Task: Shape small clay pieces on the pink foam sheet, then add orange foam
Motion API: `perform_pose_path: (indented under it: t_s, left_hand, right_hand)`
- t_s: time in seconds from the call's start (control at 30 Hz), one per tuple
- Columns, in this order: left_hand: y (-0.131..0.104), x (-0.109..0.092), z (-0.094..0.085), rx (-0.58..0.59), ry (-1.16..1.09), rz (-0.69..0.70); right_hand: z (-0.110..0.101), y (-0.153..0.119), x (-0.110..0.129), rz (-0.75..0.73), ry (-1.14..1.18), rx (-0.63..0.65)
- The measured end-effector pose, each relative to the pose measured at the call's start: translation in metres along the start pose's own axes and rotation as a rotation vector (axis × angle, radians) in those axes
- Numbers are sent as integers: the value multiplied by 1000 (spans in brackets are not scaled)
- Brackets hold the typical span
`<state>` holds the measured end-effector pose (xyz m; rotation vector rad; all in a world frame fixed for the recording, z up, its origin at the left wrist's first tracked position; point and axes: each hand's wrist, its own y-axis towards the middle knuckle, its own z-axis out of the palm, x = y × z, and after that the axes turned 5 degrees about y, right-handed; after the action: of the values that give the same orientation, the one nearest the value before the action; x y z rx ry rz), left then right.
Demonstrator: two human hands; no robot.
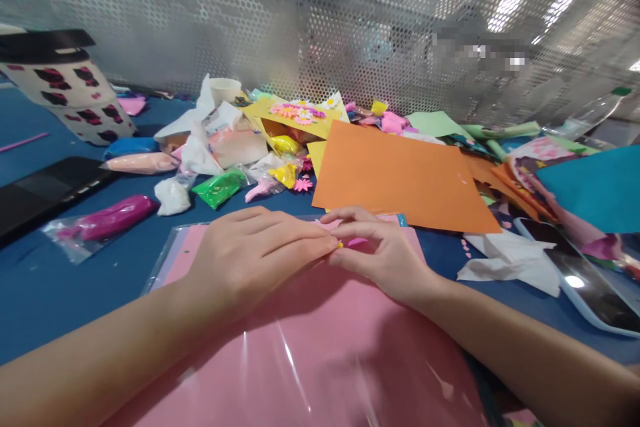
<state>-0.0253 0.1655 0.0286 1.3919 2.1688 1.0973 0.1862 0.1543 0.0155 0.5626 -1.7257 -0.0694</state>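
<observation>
Right hand [385,253] pinching tiny yellow piece [341,245], left hand [253,247] alongside, its grip hidden, piece's direction and long axis indiscernible

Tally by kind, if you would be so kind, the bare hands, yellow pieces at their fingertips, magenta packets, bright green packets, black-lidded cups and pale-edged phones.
Left hand and right hand: 2
Yellow piece: 1
Magenta packet: 1
Bright green packet: 1
Black-lidded cup: 1
Pale-edged phone: 1
Total: 7

No legible text, label, brand, number or sign anywhere in view, near or far.
</observation>
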Motion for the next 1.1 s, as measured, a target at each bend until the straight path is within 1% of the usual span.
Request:
perform_pose_path:
  t_s: [0.13,0.27,0.43,0.53,0.57,0.63,0.7,0.77,0.97,1.1]
  left_hand:
    - [0,0,4,1,-38,-28]
    - [-2,0,7,30,-38,-33]
    - [3,-3,3,45,18,4]
    - [5,-3,3,24,-4,-16]
    - [4,-2,3,18,-16,-44]
    - [3,0,5,16,-21,-98]
    - [2,2,6,49,5,-135]
    - [3,3,6,82,12,-162]
    - [4,1,7,84,-9,-217]
    - [0,2,8,27,-3,-254]
  right_hand:
    - [-1,1,0,3,21,11]
    - [0,1,3,37,14,1]
    - [2,1,4,25,95,22]
    - [0,0,4,34,63,39]
    - [-1,0,3,15,22,36]
    - [-3,0,1,-90,-85,5]
    - [-5,0,-2,-231,-197,-45]
    - [-7,1,-4,-325,-291,-86]
    - [-9,0,-6,-422,-461,-161]
    - [-10,-1,-4,-424,-504,-186]
